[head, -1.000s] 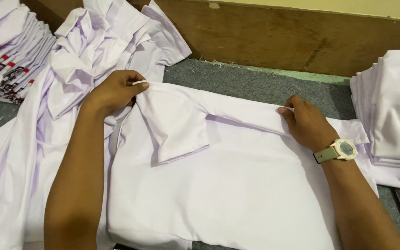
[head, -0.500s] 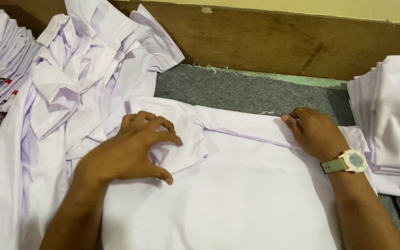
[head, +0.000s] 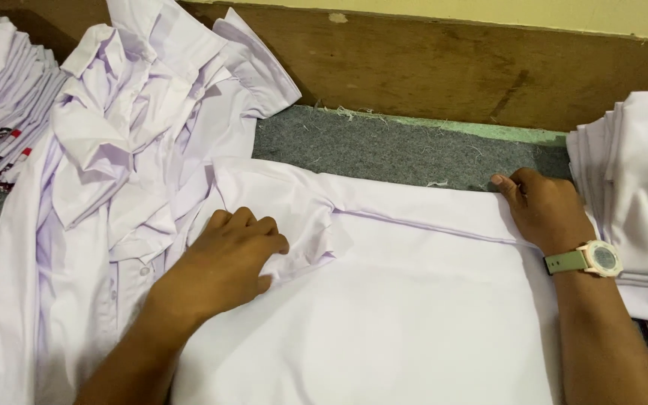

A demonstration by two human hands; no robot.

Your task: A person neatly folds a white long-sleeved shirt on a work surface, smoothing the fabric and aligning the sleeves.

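Left hand [head: 223, 262] and right hand [head: 545, 210] flat on white shirt [head: 414, 315]

Left hand [head: 230, 259] presses the folded sleeve [head: 294, 217] of the white shirt [head: 384, 315]; right hand [head: 545, 210] pins its edge.

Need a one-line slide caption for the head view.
Both hands, left and right, press a white shirt flat.

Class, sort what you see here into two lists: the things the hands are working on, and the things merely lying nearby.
In hand:
white shirt, spread flat
folded sleeve under the left hand
right hand pressing the shirt's edge

Lying about:
heap of crumpled shirts
folded stack at right
stack at far left
wristwatch
grey mat
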